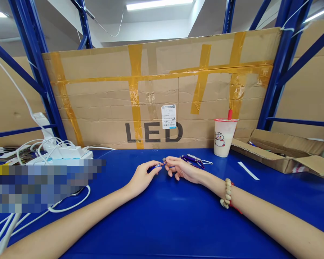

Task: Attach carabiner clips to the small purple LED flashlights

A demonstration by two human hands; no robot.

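My left hand [143, 177] is closed in a pinch on a small dark blue tube [157, 166] with a shiny, silvery band; the fingers cover much of it. Facing it, my right hand [182, 168] pinches a tiny silvery piece [164, 160] between thumb and forefinger, the other fingers loosely curled. The two pieces are close together above the blue table [172, 223]; whether they touch I cannot tell. Just behind my right hand lie several slim blue and purple metal tubes [193, 158] with a silvery carabiner clip [207, 162].
A milky drink cup [223, 138] with a red straw stands at the back right. Beside it are a white paper strip [248, 171] and an open cardboard box [275, 158]. White cables and a power strip [67, 153] crowd the left. A cardboard wall [108, 108] closes the back.
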